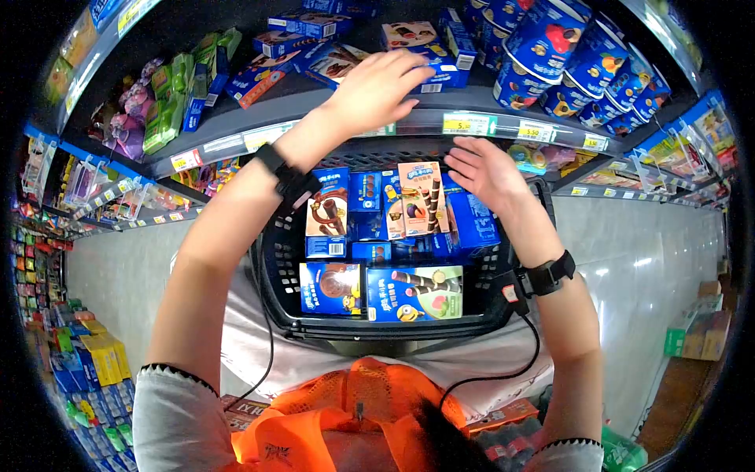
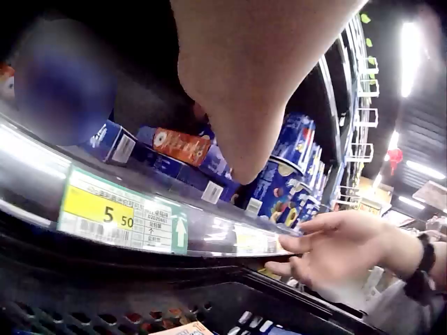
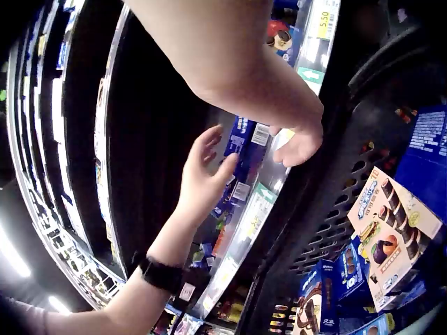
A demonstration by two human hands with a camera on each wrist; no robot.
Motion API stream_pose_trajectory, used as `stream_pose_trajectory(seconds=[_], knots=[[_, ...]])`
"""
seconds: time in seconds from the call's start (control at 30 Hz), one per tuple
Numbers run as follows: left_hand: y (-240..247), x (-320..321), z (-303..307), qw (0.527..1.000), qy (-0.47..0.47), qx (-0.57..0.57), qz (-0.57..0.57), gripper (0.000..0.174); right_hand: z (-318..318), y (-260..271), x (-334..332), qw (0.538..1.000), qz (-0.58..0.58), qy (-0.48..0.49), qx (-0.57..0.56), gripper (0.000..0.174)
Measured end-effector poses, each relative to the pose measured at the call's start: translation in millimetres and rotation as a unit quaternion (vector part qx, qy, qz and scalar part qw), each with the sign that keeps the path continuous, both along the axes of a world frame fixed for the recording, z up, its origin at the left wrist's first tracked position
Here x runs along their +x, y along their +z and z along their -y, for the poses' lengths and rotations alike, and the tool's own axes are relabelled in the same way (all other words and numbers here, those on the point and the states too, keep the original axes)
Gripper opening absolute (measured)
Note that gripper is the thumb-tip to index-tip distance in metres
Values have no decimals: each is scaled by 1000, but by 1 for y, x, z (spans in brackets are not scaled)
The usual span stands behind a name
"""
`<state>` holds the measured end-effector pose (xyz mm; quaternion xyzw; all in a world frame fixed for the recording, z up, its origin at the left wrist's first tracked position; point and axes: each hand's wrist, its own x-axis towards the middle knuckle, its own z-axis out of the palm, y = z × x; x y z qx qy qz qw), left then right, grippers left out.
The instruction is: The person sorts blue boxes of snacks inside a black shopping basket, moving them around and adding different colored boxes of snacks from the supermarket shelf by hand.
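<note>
My left hand (image 1: 381, 85) reaches over the shelf edge above blue biscuit boxes. Its fingers are loosely bent and the thumb stands apart in the right wrist view, with nothing held. Just past the fingertips lie a blue box (image 1: 450, 76) and a box with a pale top (image 1: 409, 33). Palm inward, my right hand (image 1: 489, 175) hovers over the far right side of the black basket (image 1: 277, 305), fingers extended and holding nothing. Inside the basket are several snack boxes, among them a tan wafer roll box (image 1: 425, 200), a blue chocolate roll box (image 1: 327, 203) and a blue-and-green box (image 1: 417, 295).
Stacked blue cups (image 1: 546, 39) stand on the shelf at right. Green packets (image 1: 163, 102) and purple packets (image 1: 126, 134) lie at its left. Price tags (image 1: 469, 124) line the shelf's front edge (image 1: 330, 132). Cables run from both wrist cameras past the basket.
</note>
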<state>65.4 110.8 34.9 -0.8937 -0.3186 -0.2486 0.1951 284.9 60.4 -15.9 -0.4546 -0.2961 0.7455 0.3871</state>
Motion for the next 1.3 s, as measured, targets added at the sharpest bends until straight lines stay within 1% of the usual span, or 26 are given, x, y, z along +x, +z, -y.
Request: stream_pose_trajectory(seconds=[0.03, 0.1, 0.17, 0.2, 0.3, 0.33, 0.4, 0.43, 0.5, 0.57, 0.6, 0.63, 0.7, 0.77, 0.8, 0.83, 0.9, 0.97, 1.0, 1.03, 1.1, 1.13, 1.17, 1.23, 1.27, 1.3], knots=[[-6, 7, -12, 999, 29, 25, -3, 46, 4, 5, 0, 1000, 2, 12, 16, 39], [-18, 13, -32, 995, 98, -30, -9, 49, 5, 14, 3, 1000, 6, 4, 23, 41], [-19, 17, -39, 991, 127, -33, -27, 49, 9, 14, 13, 999, -1, -6, 43, 42], [-20, 16, -41, 992, 117, 14, -36, 48, 9, 16, 11, 999, -1, -10, 42, 43], [-15, 10, -38, 988, 146, -10, -54, 44, 11, 22, 19, 998, 8, -13, 53, 42], [-6, 1, -32, 990, 139, 21, 20, 42, 14, 22, 22, 998, 7, -20, 51, 42], [22, -8, -8, 987, 143, -21, 74, 35, 9, 24, 22, 998, 0, -27, 64, 42], [26, -8, 5, 983, 138, -73, 98, 31, 13, 17, 25, 997, -7, -40, 61, 43], [27, -13, 19, 986, 79, -1, 150, 33, 12, 12, 27, 997, -8, -34, 68, 44], [17, -45, 31, 960, -35, -51, 275, 26, 19, 12, 19, 996, 4, -53, 74, 46], [19, -45, 35, 958, -34, -67, 276, 23, 19, 12, 19, 996, 0, -46, 78, 47], [8, -51, 49, 907, -112, -193, 357, 28, 24, 11, 12, 995, -1, -9, 104, 49], [-2, -56, 59, 889, -106, -260, 361, 27, 24, 4, 6, 994, 15, 23, 102, 49], [-32, -48, 76, 805, -219, -403, 377, 27, 30, -6, -7, 972, 18, 205, 115, 47], [-34, -46, 78, 785, -219, -421, 398, 26, 35, 2, -8, 977, 4, 191, 94, 42], [-52, -44, 89, 695, -234, -524, 432, 26, 40, 4, -17, 950, 40, 286, 119, 39], [-52, -43, 92, 732, -223, -518, 384, 15, 40, -2, -21, 930, 97, 328, 137, 38], [-58, -51, 91, 719, -217, -547, 370, 16, 43, -10, -30, 921, 52, 373, 96, 39], [-60, -58, 89, 731, -196, -539, 370, 17, 43, -11, -33, 933, 48, 351, 59, 42], [-60, -59, 90, 741, -181, -534, 366, 20, 44, -9, -34, 933, 48, 352, 57, 42], [-58, -58, 93, 669, -49, -565, 480, 44, 40, -9, -37, 938, 47, 326, 110, 34], [-56, -57, 94, 693, -44, -549, 465, 47, 43, -6, -39, 945, 47, 306, 105, 32], [-53, -55, 100, 619, -2, -596, 512, 37, 43, -3, -39, 944, 48, 308, 104, 32], [-54, -55, 108, 483, 45, -661, 572, 33, 41, -1, -39, 955, 101, 254, 115, 31], [-58, -54, 109, 436, 14, -675, 595, 44, 40, -5, -37, 959, 105, 233, 119, 32], [-61, -52, 116, 424, -17, -715, 556, 48, 41, -7, -35, 968, 100, 202, 113, 34]])
